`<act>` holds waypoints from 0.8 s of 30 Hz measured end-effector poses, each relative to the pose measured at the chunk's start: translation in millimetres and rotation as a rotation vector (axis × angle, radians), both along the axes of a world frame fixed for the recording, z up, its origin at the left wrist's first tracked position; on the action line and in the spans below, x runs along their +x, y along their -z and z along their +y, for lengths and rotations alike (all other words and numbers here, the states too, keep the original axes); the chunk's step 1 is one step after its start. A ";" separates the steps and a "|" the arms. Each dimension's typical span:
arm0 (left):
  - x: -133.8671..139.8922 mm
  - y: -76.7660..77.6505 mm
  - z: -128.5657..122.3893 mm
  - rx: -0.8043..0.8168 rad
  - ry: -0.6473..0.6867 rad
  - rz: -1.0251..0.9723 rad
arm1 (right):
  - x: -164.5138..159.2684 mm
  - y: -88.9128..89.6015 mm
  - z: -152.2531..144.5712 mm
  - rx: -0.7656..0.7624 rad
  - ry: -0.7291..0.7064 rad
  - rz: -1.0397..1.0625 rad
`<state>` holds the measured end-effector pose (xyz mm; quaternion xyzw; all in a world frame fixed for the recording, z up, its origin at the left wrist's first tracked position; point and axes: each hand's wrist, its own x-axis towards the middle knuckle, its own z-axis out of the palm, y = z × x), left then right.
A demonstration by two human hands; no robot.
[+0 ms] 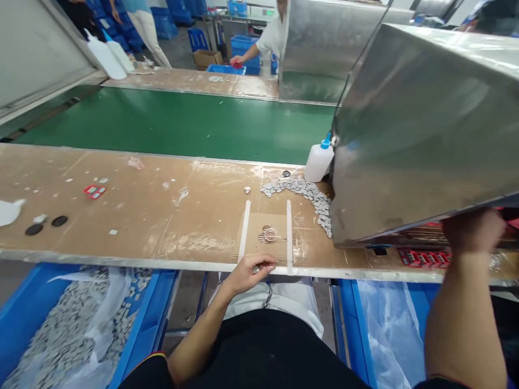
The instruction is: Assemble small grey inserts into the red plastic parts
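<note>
A green conveyor belt point(194, 124) runs crosswise beyond the near workbench point(203, 216). On the far ledge point(182, 81), two white squeeze bottles point(106, 58) are positioned at the left end, near a pale panel point(36, 48). Past this ledge, I observe a person in white point(272, 39) holding a red item point(237, 64) above a blue tray point(226, 69). A brown carton point(208, 58) sits nearby; blue crates point(168, 22) occupy the background. Two black discs point(59, 221) lie at the workbench's left end.

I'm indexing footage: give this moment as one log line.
left hand: at bench edge | right hand: beneath metal housing, hold unclear | grey pieces: beside white bottle
</note>
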<state>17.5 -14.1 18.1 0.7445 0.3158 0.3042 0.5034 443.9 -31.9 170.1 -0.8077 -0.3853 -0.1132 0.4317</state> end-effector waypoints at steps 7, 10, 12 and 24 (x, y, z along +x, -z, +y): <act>15.7 -5.0 -11.6 0.009 0.281 -0.142 | -107.3 85.7 -123.5 -0.171 -0.496 0.758; 26.7 -6.5 -10.5 0.033 0.308 -0.200 | -173.1 108.8 -105.2 -0.256 -0.871 1.024; 27.0 -8.1 -6.9 0.065 0.281 -0.252 | -207.2 117.8 -83.0 -0.198 -0.998 1.132; -17.8 17.4 15.5 -0.070 -0.121 -0.020 | -238.4 157.3 4.0 -0.123 -0.843 0.602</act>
